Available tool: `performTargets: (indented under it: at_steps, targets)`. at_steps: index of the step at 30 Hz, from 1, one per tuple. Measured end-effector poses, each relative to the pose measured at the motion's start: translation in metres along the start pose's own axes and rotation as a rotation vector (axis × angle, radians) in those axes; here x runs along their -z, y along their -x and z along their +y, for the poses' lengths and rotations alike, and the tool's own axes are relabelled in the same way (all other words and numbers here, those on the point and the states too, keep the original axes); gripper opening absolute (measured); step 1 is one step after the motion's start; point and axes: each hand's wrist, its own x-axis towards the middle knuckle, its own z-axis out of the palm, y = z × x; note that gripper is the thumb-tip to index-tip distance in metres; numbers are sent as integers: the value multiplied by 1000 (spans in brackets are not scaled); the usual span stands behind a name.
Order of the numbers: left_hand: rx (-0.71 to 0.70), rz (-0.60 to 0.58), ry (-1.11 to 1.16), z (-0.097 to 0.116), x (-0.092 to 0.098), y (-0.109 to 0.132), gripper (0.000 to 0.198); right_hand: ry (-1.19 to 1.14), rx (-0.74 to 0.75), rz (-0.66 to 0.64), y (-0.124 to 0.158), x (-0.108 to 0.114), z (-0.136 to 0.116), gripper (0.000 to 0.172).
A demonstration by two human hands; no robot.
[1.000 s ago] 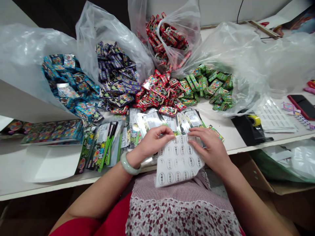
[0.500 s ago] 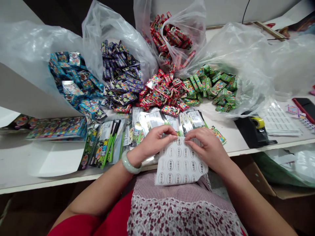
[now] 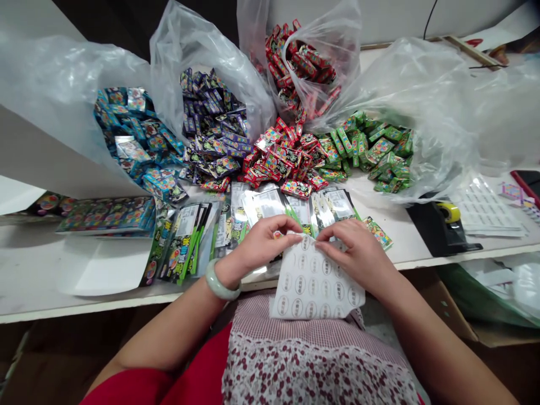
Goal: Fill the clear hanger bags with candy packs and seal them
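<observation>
A white sheet of round printed stickers (image 3: 314, 287) hangs over my lap at the table's front edge. My left hand (image 3: 274, 239) pinches its top edge between thumb and forefinger; a green bangle (image 3: 220, 281) circles that wrist. Close beside it, my right hand (image 3: 352, 247) pinches the same top edge, and the fingertips of both hands are only a little apart. Whether a single sticker is between the fingertips is too small to tell. Just behind the hands lie clear plastic packets with printed cards (image 3: 268, 202), partly hidden by them.
Piles of small blue boxes (image 3: 139, 140), purple boxes (image 3: 215, 129), red boxes (image 3: 282, 157) and green boxes (image 3: 379, 152) spill from clear plastic bags. Printed packets (image 3: 185, 242) lie at left. A black tape dispenser (image 3: 436, 233) and more sticker sheets (image 3: 485, 205) stand at right.
The view has shifted slightly, so the table's things appear farther right. Both hands keep their pinch on the sticker sheet, whose lower right corner now looks more bent.
</observation>
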Motion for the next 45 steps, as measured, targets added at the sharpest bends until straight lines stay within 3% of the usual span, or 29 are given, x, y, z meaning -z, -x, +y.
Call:
performTargets:
  at_steps: [6, 11, 16, 22, 32, 37, 41, 45]
  targets:
    - [109, -134, 207, 3, 2, -2, 18, -111, -52, -5, -2, 3, 0, 6]
    - [104, -82, 224, 2, -1, -3, 18, -128, -46, 14, 1, 3, 4, 6]
    - [70, -80, 79, 3, -2, -2, 18, -127, -36, 18, 2, 1, 7, 8]
    - [34, -59, -9, 5, -4, -4, 18, 72, 31, 42, 2, 1, 7, 7]
    - [107, -46, 94, -4, -8, -6, 20, 182, 146, 96, 7, 1, 12, 11]
    - [95, -38, 63, -3, -11, -7, 21, 183, 116, 42, 2, 5, 6, 20]
    - [30, -57, -9, -1, -12, -8, 20, 189, 98, -52, -6, 4, -2, 12]
    - [63, -101, 170, -2, -7, -3, 20, 147, 43, -19, -9, -1, -4, 8]
